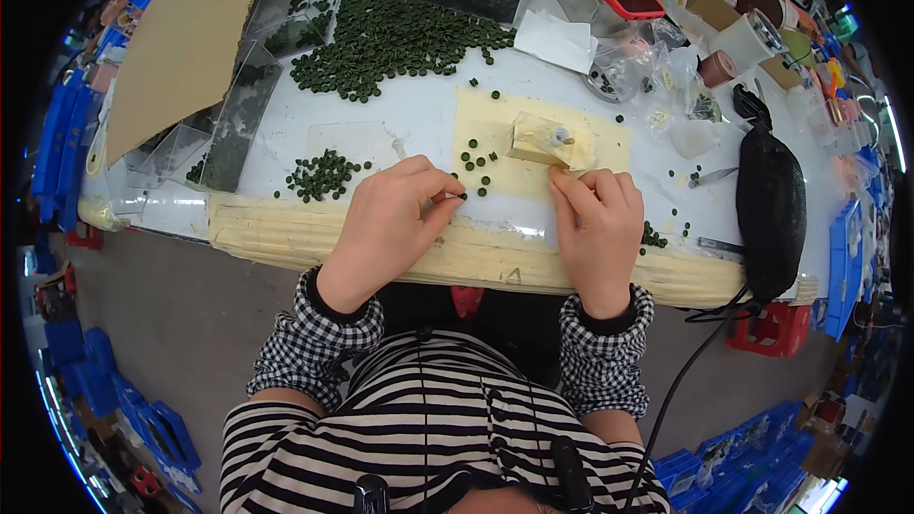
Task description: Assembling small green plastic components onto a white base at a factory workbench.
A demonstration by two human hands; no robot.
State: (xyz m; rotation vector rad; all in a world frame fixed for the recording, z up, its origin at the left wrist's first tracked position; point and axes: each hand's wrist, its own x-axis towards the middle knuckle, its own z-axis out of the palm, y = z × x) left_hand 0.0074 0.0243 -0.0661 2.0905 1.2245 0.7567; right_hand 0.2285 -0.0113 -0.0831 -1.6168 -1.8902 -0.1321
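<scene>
Near the table's front edge, my left hand is closed in a pinch on a small dark green round piece. My right hand has thumb and fingertips pressed together just in front of a block wrapped in yellowish tape; whatever is between them is too small to make out. A pale fitting with a short pin sits on top of the block. Under it lies a yellow sheet, where several loose green pieces are scattered between my hands.
A large heap of green pieces covers the far left, with a smaller pile nearer. Clear plastic bins and cardboard stand left. At right are a black padded bundle, tweezers and plastic bags.
</scene>
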